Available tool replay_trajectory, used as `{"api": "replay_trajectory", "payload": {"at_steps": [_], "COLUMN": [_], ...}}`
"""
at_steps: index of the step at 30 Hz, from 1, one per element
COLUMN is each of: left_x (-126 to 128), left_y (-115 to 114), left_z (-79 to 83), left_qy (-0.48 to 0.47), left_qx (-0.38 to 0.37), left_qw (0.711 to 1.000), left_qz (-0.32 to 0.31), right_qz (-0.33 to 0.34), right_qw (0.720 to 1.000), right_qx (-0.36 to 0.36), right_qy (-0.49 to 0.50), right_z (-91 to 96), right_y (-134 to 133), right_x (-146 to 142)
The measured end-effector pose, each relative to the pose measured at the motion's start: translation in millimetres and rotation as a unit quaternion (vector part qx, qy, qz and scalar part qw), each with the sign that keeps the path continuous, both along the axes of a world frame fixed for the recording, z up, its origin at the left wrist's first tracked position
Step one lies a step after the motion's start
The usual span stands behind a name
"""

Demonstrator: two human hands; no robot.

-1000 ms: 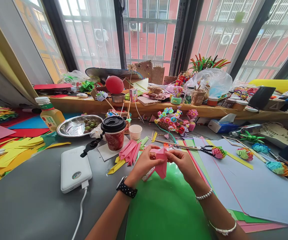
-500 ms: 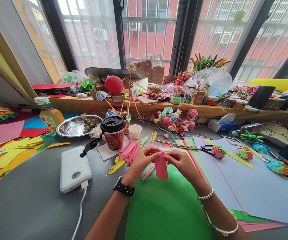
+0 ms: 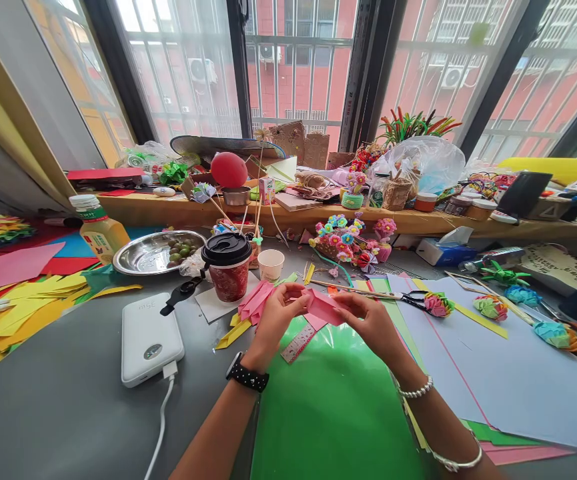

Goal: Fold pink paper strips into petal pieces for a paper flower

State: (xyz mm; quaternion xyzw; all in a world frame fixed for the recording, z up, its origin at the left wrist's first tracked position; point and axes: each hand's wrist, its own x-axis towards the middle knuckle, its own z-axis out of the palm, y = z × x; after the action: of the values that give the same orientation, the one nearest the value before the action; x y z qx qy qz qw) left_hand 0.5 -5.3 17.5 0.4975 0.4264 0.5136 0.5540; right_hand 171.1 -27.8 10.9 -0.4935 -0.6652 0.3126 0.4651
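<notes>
My left hand point(image 3: 275, 320) and my right hand point(image 3: 372, 321) both pinch a folded pink paper piece point(image 3: 323, 308), held just above a glossy green sheet point(image 3: 335, 413). The left wrist wears a black watch, the right wrist silver bracelets. A small patterned strip point(image 3: 298, 343) lies on the green sheet under my hands. A pile of folded pink pieces point(image 3: 254, 301) rests just left of my left hand.
A white power bank point(image 3: 151, 339) with a cable lies to the left. A red cup with a black lid point(image 3: 228, 265), a small paper cup point(image 3: 271, 263) and a steel plate point(image 3: 155, 252) stand behind. Scissors point(image 3: 408, 299) and paper flowers point(image 3: 438, 305) lie right.
The pink piece hung downward before; now it is turned to lie nearly flat between my fingers. Both hands have shifted slightly away from me.
</notes>
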Motion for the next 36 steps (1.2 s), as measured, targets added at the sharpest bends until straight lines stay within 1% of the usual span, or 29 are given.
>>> {"api": "replay_trajectory", "payload": {"at_steps": [4, 6, 9, 14, 18, 22, 26, 33, 36], "left_x": [-5, -7, -7, -8, -10, -11, -13, -15, -17], "left_y": [1, 1, 1, 2, 1, 0, 0, 2, 4], "left_z": [3.1, 4.2, 4.4, 5.3, 9.2, 12.7, 13.7, 10.0, 7.1], "left_qy": [0.098, 0.127, 0.123, 0.127, 0.132, 0.128, 0.133, 0.112, 0.111], "left_qx": [0.056, 0.069, 0.069, 0.063, 0.064, 0.057, 0.071, 0.080, 0.092], "left_qw": [0.991, 0.986, 0.988, 0.989, 0.988, 0.989, 0.987, 0.988, 0.986], "left_qz": [-0.069, -0.080, -0.063, -0.038, -0.042, -0.054, -0.051, -0.065, -0.084], "right_qz": [0.018, 0.023, 0.025, 0.046, 0.056, 0.079, 0.087, 0.076, 0.055], "right_qw": [1.000, 1.000, 0.999, 0.992, 0.989, 0.988, 0.987, 0.983, 0.982], "right_qx": [0.002, 0.001, -0.011, -0.056, -0.061, -0.069, -0.080, -0.075, -0.075], "right_qy": [-0.014, -0.009, 0.025, 0.102, 0.120, 0.118, 0.113, 0.147, 0.166], "right_z": [4.8, 6.0, 5.7, 4.7, 6.2, 8.3, 9.1, 5.2, 3.9], "right_y": [-1, -1, 0, 2, 1, 0, 0, 1, 2], "right_x": [3, 3, 4, 8, 10, 10, 10, 9, 8]}}
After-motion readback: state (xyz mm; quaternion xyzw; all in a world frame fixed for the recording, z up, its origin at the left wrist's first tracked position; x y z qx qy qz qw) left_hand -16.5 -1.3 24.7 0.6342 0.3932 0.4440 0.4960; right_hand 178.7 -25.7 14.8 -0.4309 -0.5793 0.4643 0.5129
